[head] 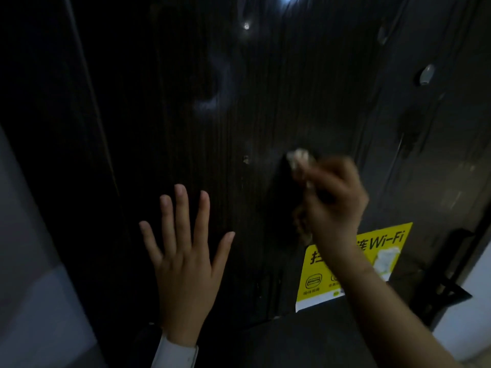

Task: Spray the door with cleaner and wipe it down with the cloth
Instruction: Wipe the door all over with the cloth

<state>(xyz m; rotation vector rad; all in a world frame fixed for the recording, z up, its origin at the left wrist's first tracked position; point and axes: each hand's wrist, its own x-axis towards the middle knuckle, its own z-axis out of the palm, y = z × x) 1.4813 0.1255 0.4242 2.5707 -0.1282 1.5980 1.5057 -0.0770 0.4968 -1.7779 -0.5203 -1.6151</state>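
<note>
Two hands work against a dark wood-grain door (239, 107) in dim light.

Head view: the left hand (186, 264) lies flat on the door, fingers spread and straight, a white sleeve cuff (174, 353) at its wrist. The right hand (333, 205), blurred, has its fingers curled round a crumpled pale cloth (299, 158) held against the door up and to the right of the left hand. A yellow Wi-Fi sticker (318, 285) sits on the door below the right hand, partly hidden by the forearm.
</note>
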